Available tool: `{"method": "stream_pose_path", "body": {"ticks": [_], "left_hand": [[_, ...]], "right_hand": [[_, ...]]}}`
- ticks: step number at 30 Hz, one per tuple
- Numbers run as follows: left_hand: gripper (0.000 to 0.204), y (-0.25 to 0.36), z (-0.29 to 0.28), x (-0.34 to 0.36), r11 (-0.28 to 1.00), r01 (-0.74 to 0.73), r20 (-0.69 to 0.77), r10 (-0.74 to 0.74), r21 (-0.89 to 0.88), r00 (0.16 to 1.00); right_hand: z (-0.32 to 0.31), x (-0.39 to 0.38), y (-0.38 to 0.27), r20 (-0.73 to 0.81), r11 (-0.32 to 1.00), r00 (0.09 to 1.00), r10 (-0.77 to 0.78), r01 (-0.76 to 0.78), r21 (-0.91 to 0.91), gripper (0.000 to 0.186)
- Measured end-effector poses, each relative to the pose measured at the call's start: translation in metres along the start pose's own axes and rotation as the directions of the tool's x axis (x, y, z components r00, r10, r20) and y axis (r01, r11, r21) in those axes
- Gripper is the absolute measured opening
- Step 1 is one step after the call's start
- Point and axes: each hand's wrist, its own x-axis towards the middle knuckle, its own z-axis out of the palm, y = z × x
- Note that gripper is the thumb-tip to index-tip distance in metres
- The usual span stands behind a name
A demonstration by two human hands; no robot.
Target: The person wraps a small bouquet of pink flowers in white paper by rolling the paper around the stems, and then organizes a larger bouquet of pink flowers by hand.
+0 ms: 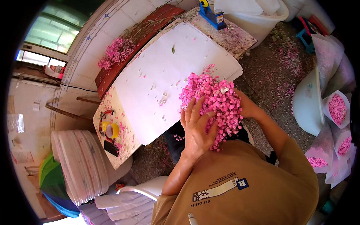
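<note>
A full bunch of pink baby's breath (221,101) is held up in front of my body, over the near right side of the white paper sheet (138,101). My left hand (198,123) rests on the bunch's left side, fingers spread across the blossoms. From the right my right hand (244,104) reaches in behind the bunch and holds it; its fingers are hidden by the flowers, and so are most of the stems. Loose petals, small sprigs and a green leaf (173,49) lie on the paper.
A yellow tape roll (111,130), red-handled cutters (107,113) and a dark phone-like object (111,148) lie at the table's left end. A blue tape dispenser (212,17) stands at the back. Wrapped pink bouquets (337,108) stand beside a pale tub (307,103) at right.
</note>
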Motion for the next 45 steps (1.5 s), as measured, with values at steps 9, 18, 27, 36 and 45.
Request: {"method": "stream_pose_path", "body": {"ticks": [9, 18, 27, 36, 45], "left_hand": [[0.008, -0.011, 0.012, -0.004, 0.998, -0.044, -0.036, 0.042, -0.04, 0.998], [0.007, -0.006, -0.009, 0.002, 0.997, -0.047, -0.128, 0.038, -0.069, 0.991], [0.018, 0.003, 0.01, 0.011, 0.97, -0.063, -0.052, 0.078, 0.236, 0.996], [0.021, 0.015, -0.003, 0.014, 0.992, -0.125, -0.113, 0.125, 0.0, 0.986], [0.027, 0.013, 0.009, 0.028, 0.96, -0.131, -0.056, 0.149, 0.248, 0.987]], "right_hand": [[-0.002, 0.002, 0.005, 0.022, 1.0, 1.0, -0.008, 0.008, -0.008, 0.086], [-0.003, 0.001, 0.012, -0.025, 0.996, 0.998, -0.058, 0.056, -0.064, 0.082], [-0.006, 0.002, 0.012, -0.052, 0.98, 0.99, -0.13, 0.12, -0.156, 0.075], [-0.009, -0.001, 0.011, -0.06, 0.967, 0.99, -0.125, 0.108, -0.231, 0.067], [-0.007, 0.0, 0.018, -0.075, 0.964, 0.986, -0.152, 0.131, -0.232, 0.064]]}}
